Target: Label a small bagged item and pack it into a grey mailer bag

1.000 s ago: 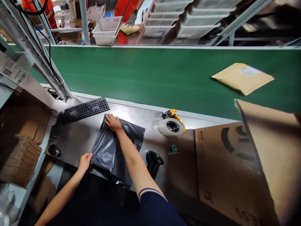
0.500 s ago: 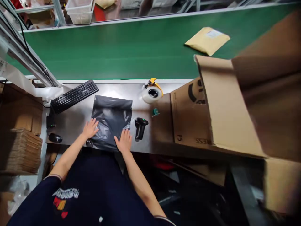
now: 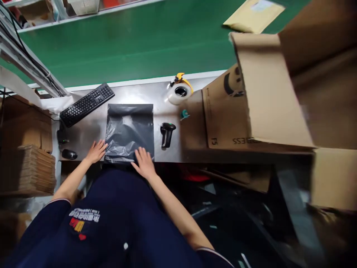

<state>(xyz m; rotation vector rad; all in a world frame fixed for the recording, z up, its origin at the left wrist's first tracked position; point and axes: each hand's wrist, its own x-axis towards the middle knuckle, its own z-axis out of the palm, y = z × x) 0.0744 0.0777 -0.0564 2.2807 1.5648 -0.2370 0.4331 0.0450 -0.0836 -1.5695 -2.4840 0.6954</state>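
Black plastic bag (image 3: 129, 124) lies flat on the steel tabletop (image 3: 83, 136), its lower edge along the table's near edge, close to the person's body. The left hand (image 3: 96, 152) is open, fingers spread, with fingertips at the bag's left edge — whether they press on it, one cannot tell. The right hand (image 3: 145, 163) lies open over the bag's lower right part, fingers extended; neither hand is closed round anything. A strip of steel separates the bag's right edge from the scanner (image 3: 167, 134), with the tape dispenser (image 3: 174, 97) farther back and the cardboard box (image 3: 225, 111) well apart. Leftward, more steel runs toward the mouse (image 3: 69, 154) — the keyboard (image 3: 87, 105) sits near the bag's upper left corner.
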